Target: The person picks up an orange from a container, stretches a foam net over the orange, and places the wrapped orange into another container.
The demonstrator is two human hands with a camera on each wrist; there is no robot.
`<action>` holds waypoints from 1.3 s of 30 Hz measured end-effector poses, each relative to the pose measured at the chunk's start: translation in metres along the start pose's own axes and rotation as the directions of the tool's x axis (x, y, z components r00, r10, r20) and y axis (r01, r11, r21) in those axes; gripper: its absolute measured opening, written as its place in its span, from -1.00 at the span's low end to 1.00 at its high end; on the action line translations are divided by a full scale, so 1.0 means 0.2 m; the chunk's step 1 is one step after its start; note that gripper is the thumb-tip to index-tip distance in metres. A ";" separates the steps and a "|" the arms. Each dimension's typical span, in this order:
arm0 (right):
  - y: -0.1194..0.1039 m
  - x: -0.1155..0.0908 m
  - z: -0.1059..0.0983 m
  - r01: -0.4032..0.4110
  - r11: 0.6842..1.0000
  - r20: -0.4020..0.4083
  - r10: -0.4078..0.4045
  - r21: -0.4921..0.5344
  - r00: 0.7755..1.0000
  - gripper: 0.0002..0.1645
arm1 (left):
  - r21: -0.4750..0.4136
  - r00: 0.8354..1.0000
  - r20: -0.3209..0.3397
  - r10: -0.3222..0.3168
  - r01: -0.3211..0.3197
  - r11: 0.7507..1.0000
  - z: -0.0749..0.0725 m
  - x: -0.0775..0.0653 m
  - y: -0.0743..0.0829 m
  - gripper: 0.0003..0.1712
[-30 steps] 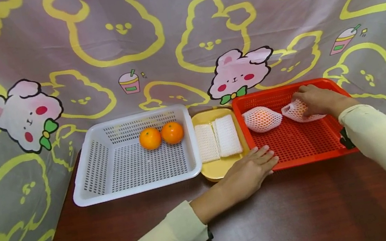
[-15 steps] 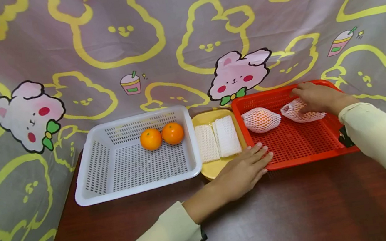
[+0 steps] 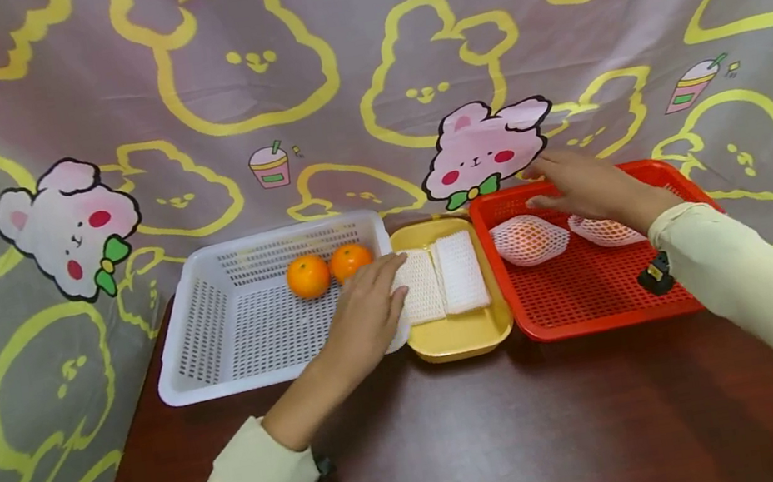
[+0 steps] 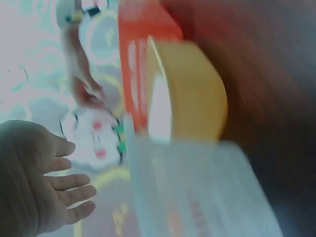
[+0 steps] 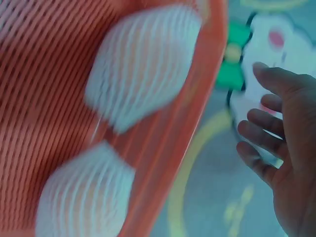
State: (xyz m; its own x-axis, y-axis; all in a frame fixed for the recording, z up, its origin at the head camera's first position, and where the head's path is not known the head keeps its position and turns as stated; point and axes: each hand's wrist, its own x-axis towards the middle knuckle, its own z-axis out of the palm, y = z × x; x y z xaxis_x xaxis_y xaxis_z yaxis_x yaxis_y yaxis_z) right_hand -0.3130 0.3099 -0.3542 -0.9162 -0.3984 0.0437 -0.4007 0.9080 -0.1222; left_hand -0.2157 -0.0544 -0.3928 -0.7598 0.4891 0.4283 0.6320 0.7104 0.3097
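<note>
My left hand (image 3: pixel 367 307) hovers over the right side of the white basket (image 3: pixel 172 351), its fingers loosely extended and holding nothing. Two oranges (image 3: pixel 308 276) lie in that basket, one partly covered by the hand in the head view. My right hand (image 3: pixel 586 188) is raised above the back of the red basket (image 3: pixel 611 319), fingers spread, nothing in them. Below it are two oranges in white foam net sleeves, the left wrapped orange (image 3: pixel 529 239) and the right wrapped orange (image 3: pixel 605 230), the latter partly hidden by the hand.
Between the baskets stands a yellow tray (image 3: pixel 463 338) with two stacks of flat foam net sleeves (image 3: pixel 461 271). All stand on a dark brown table (image 3: pixel 508 432). A patterned cloth (image 3: pixel 324 40) hangs right behind them.
My right hand has let go of the right wrapped orange and moved up and left. My left hand has gone from the red basket's front rim leftward to the white basket.
</note>
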 end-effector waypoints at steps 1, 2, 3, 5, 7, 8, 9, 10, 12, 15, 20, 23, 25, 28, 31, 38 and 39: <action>-0.05 0.02 0.00 0.008 1.000 -0.010 -0.008 0.017 1.000 -0.41 | -0.005 1.000 -0.003 -0.028 0.028 1.000 -0.02 0.00 -0.05 -0.50; -0.10 0.04 0.01 0.017 0.999 -0.014 -0.016 0.036 1.000 -0.43 | -0.011 0.998 0.006 -0.061 0.061 0.998 -0.04 0.01 -0.09 -0.49; -0.15 0.06 0.02 0.033 0.998 -0.021 -0.032 0.057 0.999 -0.45 | -0.027 0.995 0.023 -0.094 0.095 0.995 -0.05 0.01 -0.14 -0.47; -0.26 0.11 0.04 0.085 0.992 -0.033 -0.083 0.094 0.996 -0.46 | -0.062 0.983 0.076 -0.164 0.169 0.984 -0.06 0.03 -0.22 -0.43; -0.37 0.17 0.06 0.144 0.981 -0.038 -0.140 0.134 0.989 -0.47 | -0.097 0.963 0.140 -0.232 0.246 0.964 -0.07 0.05 -0.29 -0.38; -0.43 0.20 0.07 0.171 0.973 -0.034 -0.168 0.155 0.985 -0.47 | -0.106 0.953 0.165 -0.255 0.274 0.956 -0.07 0.06 -0.32 -0.35; -0.48 0.24 0.08 0.196 0.966 -0.027 -0.194 0.171 0.981 -0.45 | -0.109 0.945 0.182 -0.272 0.294 0.949 -0.06 0.08 -0.35 -0.32; -0.54 0.28 0.09 0.216 0.960 -0.014 -0.217 0.180 0.976 -0.43 | -0.106 0.937 0.197 -0.289 0.313 0.944 -0.05 0.09 -0.37 -0.29; -0.63 0.36 0.12 0.252 0.947 0.005 -0.258 0.198 0.966 -0.40 | -0.094 0.929 0.215 -0.300 0.326 0.941 -0.03 0.13 -0.42 -0.23; -0.75 0.47 0.17 0.296 0.935 0.053 -0.312 0.195 0.949 -0.36 | -0.080 0.921 0.244 -0.304 0.332 0.940 0.00 0.19 -0.47 -0.13; -0.92 0.60 0.27 0.300 0.936 0.154 -0.329 0.183 0.932 -0.37 | -0.048 0.895 0.303 -0.327 0.357 0.933 0.04 0.25 -0.54 -0.07; -1.01 0.65 0.31 0.307 0.943 0.174 -0.326 0.125 0.929 -0.47 | 0.010 0.885 0.323 -0.336 0.352 0.936 0.05 0.27 -0.57 -0.09; -1.06 0.68 0.33 0.315 0.947 0.171 -0.321 0.062 0.932 -0.53 | 0.039 0.883 0.331 -0.333 0.340 0.940 0.06 0.28 -0.59 -0.12; -1.11 0.70 0.37 0.315 0.949 0.164 -0.306 -0.031 0.938 -0.59 | 0.042 0.883 0.347 -0.316 0.322 0.946 0.08 0.28 -0.61 -0.13; -1.14 0.72 0.41 0.269 0.961 0.181 -0.254 -0.063 0.950 -0.53 | 0.017 0.900 0.335 -0.279 0.290 0.957 0.11 0.28 -0.62 -0.15; -1.20 0.76 0.44 0.165 0.986 0.212 -0.165 0.020 0.963 -0.59 | -0.015 0.946 0.235 -0.225 0.235 0.972 0.14 0.25 -0.64 -0.14; -1.20 0.77 0.45 0.157 0.987 0.210 -0.161 0.035 0.964 -0.60 | -0.008 0.944 0.229 -0.237 0.245 0.969 0.15 0.24 -0.64 -0.12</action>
State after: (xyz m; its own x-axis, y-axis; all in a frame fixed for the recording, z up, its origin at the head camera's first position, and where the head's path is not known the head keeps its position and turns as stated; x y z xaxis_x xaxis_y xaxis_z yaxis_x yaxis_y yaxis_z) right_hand -0.3559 0.0185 -0.4069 -0.8173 -0.5573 -0.1468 -0.5387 0.8293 -0.1487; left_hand -0.3380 -0.1071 -0.4364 -0.9020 0.4097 0.1364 0.4277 0.8045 0.4122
